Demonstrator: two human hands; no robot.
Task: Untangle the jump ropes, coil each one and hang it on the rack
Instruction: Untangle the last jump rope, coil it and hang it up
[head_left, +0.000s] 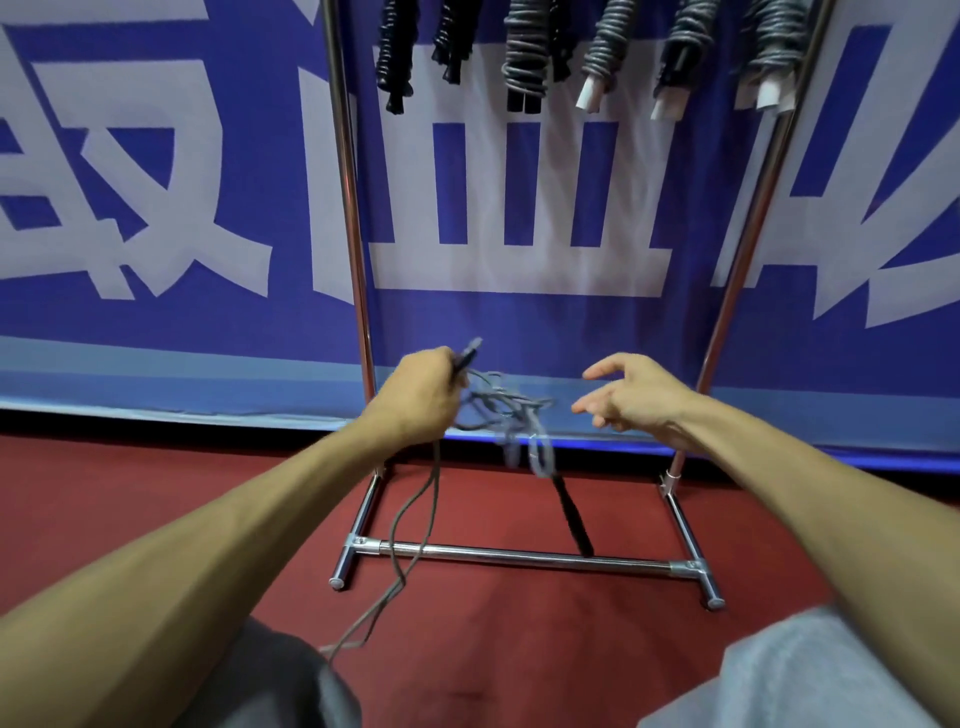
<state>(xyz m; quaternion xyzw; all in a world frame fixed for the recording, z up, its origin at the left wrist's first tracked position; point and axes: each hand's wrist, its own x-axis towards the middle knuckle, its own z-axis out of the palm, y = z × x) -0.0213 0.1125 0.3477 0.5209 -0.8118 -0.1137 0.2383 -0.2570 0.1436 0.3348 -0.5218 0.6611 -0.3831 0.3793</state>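
My left hand (418, 392) grips one handle of a grey jump rope (501, 410), with the handle tip sticking up past my fingers. Tangled loops of the rope hang blurred to the right of that hand, and its second black handle (571, 514) dangles below them. A long strand drops from my fist toward my left knee. My right hand (631, 395) hovers just right of the tangle, fingers spread and relaxed, holding nothing. Behind stands the chrome rack (519, 555), with several coiled ropes (524, 52) hanging along the top of the frame.
A blue banner (156, 208) with large white characters covers the wall behind the rack. The floor is red carpet (493, 649). My knees in grey trousers (779, 675) fill the lower corners. The rack's base bar and feet lie on the floor close in front.
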